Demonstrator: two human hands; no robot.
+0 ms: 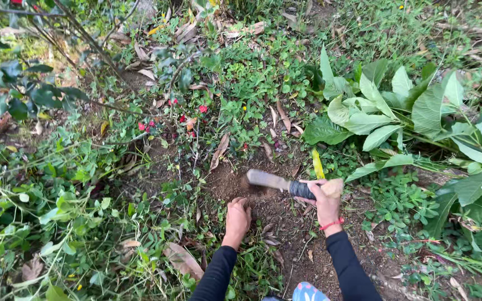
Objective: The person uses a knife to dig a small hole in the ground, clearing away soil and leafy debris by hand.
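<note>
Clamped in the right hand [328, 196], a short blade [268, 179] bites the bare soil patch [277, 214]; left hand [237, 216], fist closed on nothing visible, rests on that patch. Digging seems underway; next calls for levering soil loose.

Two hands [285, 212], one blade [269, 180], one red wrist band [332, 224]. One broad-leaved plant [397, 117], one patterned shoe tip [309, 291].

Soft, even daylight, brightest toward one and two o'clock on the broad leaves [397, 106]. Shadows are faint. The blade [268, 179] is motion-blurred; edges bend slightly.
</note>
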